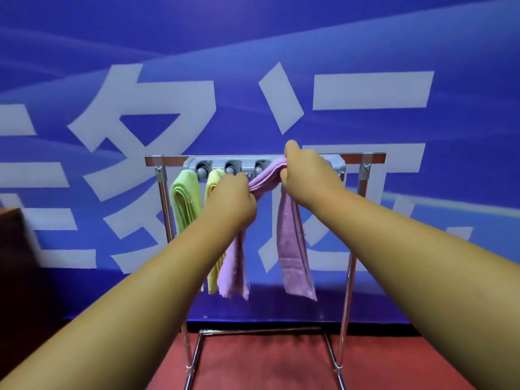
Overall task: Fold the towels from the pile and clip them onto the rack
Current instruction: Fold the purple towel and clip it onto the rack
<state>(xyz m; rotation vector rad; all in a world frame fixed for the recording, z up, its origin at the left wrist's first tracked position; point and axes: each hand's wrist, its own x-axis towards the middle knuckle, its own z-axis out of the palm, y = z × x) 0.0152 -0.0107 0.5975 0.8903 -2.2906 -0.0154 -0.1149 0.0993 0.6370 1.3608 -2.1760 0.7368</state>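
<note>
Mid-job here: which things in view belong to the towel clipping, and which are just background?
Job:
purple towel, gripped by left hand and right hand at the grey clip bar; green towel and yellow towel hanging from that bar; metal rack.

Just there:
blue banner with white characters; red floor; dark brown furniture at the left edge.

One rack point(349, 277) is stood on the floor point(267, 361), before the wall point(281, 52). A clip strip point(247, 164) is fixed along its top bar. The first towel point(184, 204) is hung from the leftmost clip. The second towel point(213, 180) is hung just right of it, partly covered by the left hand point(233, 198). The third towel point(292, 249) is held before the strip, further right, gripped by the left hand and the right hand point(306, 175), one end hung below each.
</note>
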